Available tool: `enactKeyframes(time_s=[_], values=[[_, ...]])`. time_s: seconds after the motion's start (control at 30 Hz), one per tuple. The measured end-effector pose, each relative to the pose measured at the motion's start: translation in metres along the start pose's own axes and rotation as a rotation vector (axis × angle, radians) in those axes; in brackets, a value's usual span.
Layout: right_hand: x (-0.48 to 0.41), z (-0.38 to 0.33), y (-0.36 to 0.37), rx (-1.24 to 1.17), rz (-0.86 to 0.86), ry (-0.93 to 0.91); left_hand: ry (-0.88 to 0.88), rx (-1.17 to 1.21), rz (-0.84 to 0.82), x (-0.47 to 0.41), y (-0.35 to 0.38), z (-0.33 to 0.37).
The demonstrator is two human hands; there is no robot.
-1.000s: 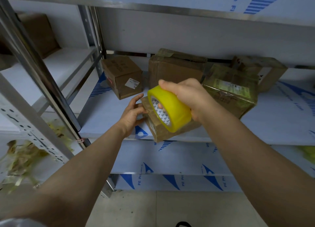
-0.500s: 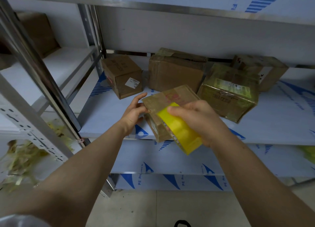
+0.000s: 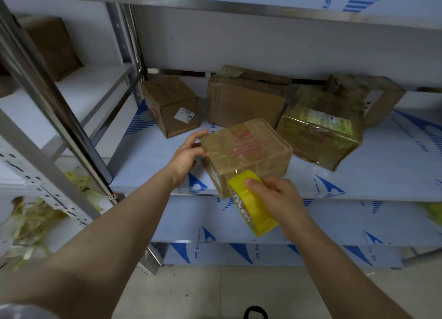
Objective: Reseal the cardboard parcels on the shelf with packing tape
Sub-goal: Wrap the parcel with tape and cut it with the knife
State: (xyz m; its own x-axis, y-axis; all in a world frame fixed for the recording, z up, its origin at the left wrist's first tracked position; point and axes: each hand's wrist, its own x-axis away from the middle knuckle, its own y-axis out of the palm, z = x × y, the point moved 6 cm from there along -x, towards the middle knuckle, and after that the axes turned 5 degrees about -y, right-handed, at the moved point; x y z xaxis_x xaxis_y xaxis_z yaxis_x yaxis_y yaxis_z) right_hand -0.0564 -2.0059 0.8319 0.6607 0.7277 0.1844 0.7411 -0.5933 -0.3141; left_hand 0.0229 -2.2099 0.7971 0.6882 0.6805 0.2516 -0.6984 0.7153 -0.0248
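1. Change, tape roll: 1.0 s ago the right hand (image 3: 277, 199) held the tape roll (image 3: 259, 214) on top of the front parcel (image 3: 246, 151). 0.5 s ago the roll was at the parcel's near top edge. It is now lower, in front of the parcel's near face and below the front lip of the shelf (image 3: 153, 156).
2. Change, parcel: its top face, hidden by the roll 1.0 s ago, is now fully exposed. The parcel itself has stayed at the shelf's front edge.
3. Change, left hand (image 3: 189, 151): it remains against the parcel's left side, as in both earlier frames.
4. Finger state: the right fingers and thumb are curled round the roll's rim. The left fingers are nearly straight and slightly spread, bracing the parcel's upper left corner.
5. Tape roll: a wide ring of glossy yellow tape on a white core with a dark printed pattern. A shiny clear strip appears to run from the roll up to the parcel's near edge.
6. Front parcel: a rectangular brown cardboard box with red print on top, covered in wrinkled glossy tape.
7. Behind it stand a small plain box (image 3: 171, 103) with a white label, a large creased box (image 3: 244, 101), a film-wrapped parcel (image 3: 320, 132) and a rear right box (image 3: 373, 96).
8. Shelf: a smooth white panel with blue print in a steel frame with bright metal uprights (image 3: 59, 108).
9. Yellowish crumpled tape scraps (image 3: 31, 223) lie at lower left.
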Motion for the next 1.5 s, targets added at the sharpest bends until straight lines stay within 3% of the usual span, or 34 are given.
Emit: enactKeyframes(time_s=[0.07,0.13,0.2,0.27,0.4,0.5,0.63,0.83,0.93,1.0,1.27,1.5], values=[[0.001,0.008,0.004,-0.067,-0.018,0.019,-0.005,-0.060,0.034,-0.001,-0.001,0.011],[0.000,0.011,0.006,-0.101,-0.005,0.021,-0.067,-0.227,0.200,-0.007,-0.005,0.027],[-0.001,0.012,0.006,-0.120,0.017,0.015,-0.104,-0.755,0.293,-0.014,0.006,0.044],[-0.002,0.012,0.006,-0.132,0.026,0.013,-0.060,-1.212,0.236,-0.016,0.039,0.048],[-0.004,0.013,0.006,-0.125,0.030,0.013,-0.043,-1.476,0.252,-0.025,0.058,0.037],[-0.005,0.015,0.008,-0.090,0.040,0.000,0.006,-1.504,0.347,-0.035,0.048,0.051],[-0.004,0.012,0.008,-0.099,0.022,-0.022,0.009,-1.393,0.342,-0.054,0.040,0.053],[-0.007,0.011,0.005,-0.119,0.018,0.007,-0.244,-1.059,0.341,-0.062,0.024,0.051],[-0.008,0.013,0.004,-0.116,0.041,0.013,-0.088,-1.297,0.416,-0.047,0.046,0.057],[-0.007,0.010,0.007,-0.117,0.040,0.003,-0.043,-1.401,0.265,-0.030,0.070,0.043],[-0.008,0.016,0.002,-0.171,0.023,0.028,-0.124,-1.360,0.078,-0.012,0.088,0.031],[-0.009,0.019,0.003,-0.263,0.001,0.074,-0.066,-1.394,0.143,-0.023,0.074,0.036]])
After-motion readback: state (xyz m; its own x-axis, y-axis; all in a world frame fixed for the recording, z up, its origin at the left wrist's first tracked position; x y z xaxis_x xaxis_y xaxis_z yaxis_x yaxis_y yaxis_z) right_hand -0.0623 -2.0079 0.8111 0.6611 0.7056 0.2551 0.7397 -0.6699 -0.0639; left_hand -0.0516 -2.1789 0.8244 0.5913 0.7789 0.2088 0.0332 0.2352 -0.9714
